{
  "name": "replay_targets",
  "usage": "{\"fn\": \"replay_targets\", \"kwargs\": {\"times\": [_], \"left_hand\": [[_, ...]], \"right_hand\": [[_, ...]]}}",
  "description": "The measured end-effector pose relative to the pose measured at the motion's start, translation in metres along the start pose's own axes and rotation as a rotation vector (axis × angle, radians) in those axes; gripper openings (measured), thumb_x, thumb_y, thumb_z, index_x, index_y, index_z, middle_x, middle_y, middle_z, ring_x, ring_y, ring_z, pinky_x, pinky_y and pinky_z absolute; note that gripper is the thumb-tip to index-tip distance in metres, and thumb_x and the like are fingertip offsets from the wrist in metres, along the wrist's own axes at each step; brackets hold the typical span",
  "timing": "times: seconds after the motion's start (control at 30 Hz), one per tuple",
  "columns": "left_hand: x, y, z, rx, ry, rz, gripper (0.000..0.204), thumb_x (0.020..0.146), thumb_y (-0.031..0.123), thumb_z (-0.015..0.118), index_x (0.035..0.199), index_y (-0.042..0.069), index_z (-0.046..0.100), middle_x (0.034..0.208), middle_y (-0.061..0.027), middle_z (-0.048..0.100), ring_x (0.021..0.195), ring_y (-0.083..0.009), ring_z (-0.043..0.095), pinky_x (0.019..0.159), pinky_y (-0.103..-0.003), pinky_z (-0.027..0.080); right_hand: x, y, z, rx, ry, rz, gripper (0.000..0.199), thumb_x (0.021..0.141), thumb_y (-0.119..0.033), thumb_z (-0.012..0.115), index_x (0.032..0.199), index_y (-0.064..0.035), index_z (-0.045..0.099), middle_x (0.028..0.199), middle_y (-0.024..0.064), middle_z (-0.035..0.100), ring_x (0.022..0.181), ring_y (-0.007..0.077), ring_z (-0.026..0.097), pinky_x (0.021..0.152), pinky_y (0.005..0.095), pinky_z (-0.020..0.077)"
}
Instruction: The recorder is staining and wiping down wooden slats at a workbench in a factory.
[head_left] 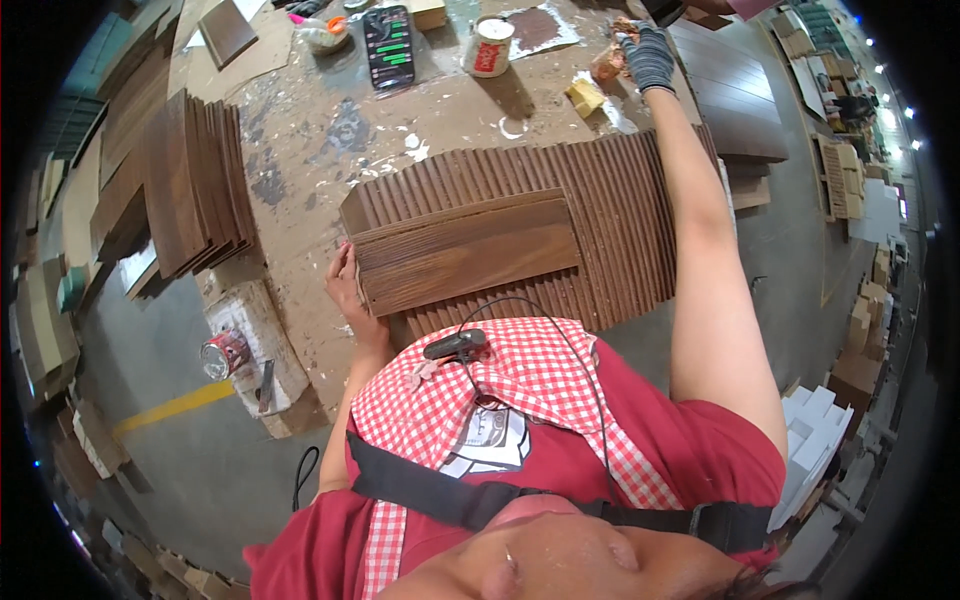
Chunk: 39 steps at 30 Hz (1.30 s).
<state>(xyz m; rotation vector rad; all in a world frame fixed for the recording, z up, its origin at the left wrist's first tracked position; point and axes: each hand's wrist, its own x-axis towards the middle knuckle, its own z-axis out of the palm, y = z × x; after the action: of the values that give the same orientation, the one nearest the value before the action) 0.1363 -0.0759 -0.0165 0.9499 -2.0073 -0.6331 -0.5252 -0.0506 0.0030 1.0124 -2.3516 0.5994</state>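
White can (490, 48) w/ red print stands at far side of table (300, 190), nr phone (389, 48) w/ green blocks on dark screen. Tin (224, 355) at L has red label. Brown board (470, 250) lies on ribbed wood (625, 215). L hand (346, 285) touches board's L end; can't tell if gripping. Gloved R hand (652, 62) is at crumpled rag (608, 65), grip unclear. Yellow block (584, 98) just beside; stacked boards (190, 190) far L.

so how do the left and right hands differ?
The left hand looks bare; the right hand wears a grey striped glove. The left hand is at the brown board's left end; the right hand is at a crumpled rag farther off. Shared: both are over the worktable.
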Motion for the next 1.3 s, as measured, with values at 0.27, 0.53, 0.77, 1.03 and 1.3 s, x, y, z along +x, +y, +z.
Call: {"fn": "replay_targets", "kwargs": {"times": [0.27,0.53,0.77,1.03,1.3], "left_hand": [[0.019,-0.016,-0.012,-0.590,-0.030,-0.479,0.042,0.109,0.031,0.041,0.127,-0.001,0.061,0.096,-0.0029,0.063,0.086,-0.0112,0.058,0.079,-0.026,0.048],[0.039,-0.014,-0.020,-0.651,-0.160,-0.798,0.052,0.105,0.049,0.046,0.101,0.003,0.067,0.080,-0.0027,0.065,0.067,-0.0113,0.060,0.062,-0.028,0.048],[0.037,-0.016,-0.009,-0.586,-0.189,-0.795,0.049,0.100,0.053,0.057,0.098,0.005,0.068,0.080,0.0006,0.064,0.067,-0.0085,0.060,0.058,-0.025,0.046],[0.042,-0.026,-0.017,-0.554,-0.322,-0.814,0.062,0.098,0.060,0.053,0.111,0.002,0.068,0.099,-0.0058,0.070,0.084,-0.0156,0.067,0.071,-0.033,0.053],[0.035,-0.032,-0.020,-0.533,-0.330,-0.921,0.060,0.102,0.060,0.041,0.099,0.005,0.064,0.083,-0.0046,0.068,0.065,-0.0138,0.063,0.057,-0.029,0.050]], "right_hand": [[0.001,-0.014,-0.049,0.707,-0.270,0.528,0.024,0.099,-0.030,0.044,0.102,-0.0173,0.064,0.077,0.0058,0.057,0.063,0.0215,0.052,0.057,0.0337,0.0447],[-0.024,-0.048,-0.138,0.765,-0.035,0.482,0.035,0.094,-0.004,0.045,0.122,-0.0172,0.063,0.068,0.0063,0.062,0.051,0.0174,0.061,0.039,0.0320,0.0508],[-0.091,-0.035,-0.170,0.782,-0.060,0.081,0.032,0.093,-0.025,0.065,0.124,-0.0137,0.064,0.096,0.0105,0.067,0.082,0.0237,0.067,0.073,0.0359,0.0546],[-0.211,-0.196,-0.168,0.991,-0.222,-0.173,0.032,0.088,-0.010,0.075,0.119,-0.0085,0.066,0.117,0.0069,0.067,0.108,0.0202,0.066,0.099,0.0324,0.0543],[-0.286,-0.316,-0.173,0.670,-0.540,-0.577,0.039,0.095,-0.030,0.064,0.129,-0.0113,0.064,0.140,0.0109,0.054,0.136,0.0287,0.046,0.116,0.0410,0.0365]]}}
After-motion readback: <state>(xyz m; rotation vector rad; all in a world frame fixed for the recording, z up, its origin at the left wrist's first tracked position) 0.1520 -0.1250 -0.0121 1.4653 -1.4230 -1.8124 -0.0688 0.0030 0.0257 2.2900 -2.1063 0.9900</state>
